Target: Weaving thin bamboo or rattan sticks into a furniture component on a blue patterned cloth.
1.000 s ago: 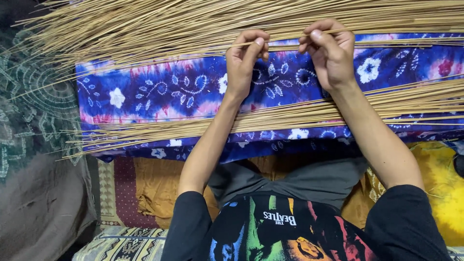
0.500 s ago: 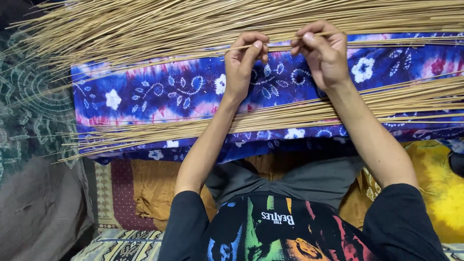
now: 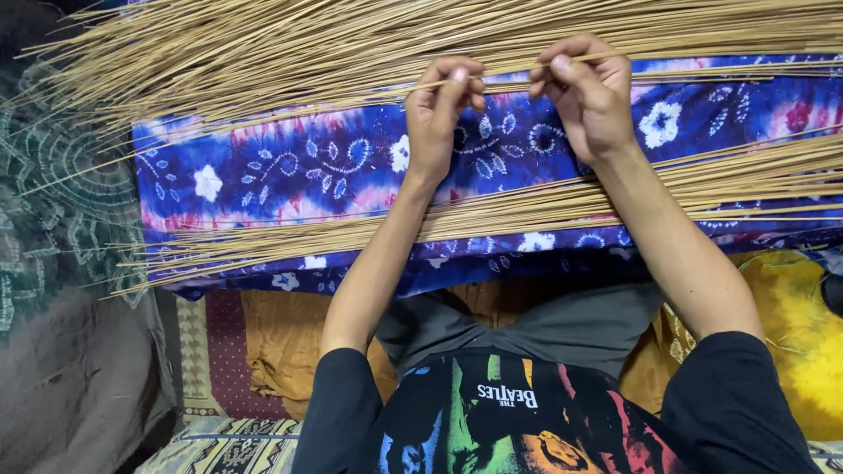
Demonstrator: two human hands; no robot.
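Starting at nine o'clock, a dark green patterned cloth (image 3: pixel 53 202) lies beside the blue and pink tie-dye cloth (image 3: pixel 299 167), which stretches across the middle of the view and carries two heaps of thin tan sticks: a large fanned pile (image 3: pixel 263 53) from ten to two o'clock, and a narrower bundle (image 3: pixel 527 211) running from eight to three o'clock, passing under both forearms. Above centre, near twelve o'clock, the left hand (image 3: pixel 439 123) is curled with thumb and fingers (image 3: pixel 458 77) pinched on a single thin stick (image 3: pixel 509 85), which lies nearly level and runs on to the right hand (image 3: pixel 588 101) at about one o'clock, whose fingers are clenched on the same stick a short way along. The stick sits just in front of the big pile's lower edge, raised off the cloth between the two grips. It looks very light, dry and springy; judged by its thinness, it would likely bend under pressure and snap if forced, and its smooth surface could slide through a loose pinch. Holding it close together near the worked section, as both hands do, seems the steadiest way, since the long free ends would whip and droop. Toward four o'clock a yellow cloth (image 3: pixel 790 351) lies beside the person's lap.
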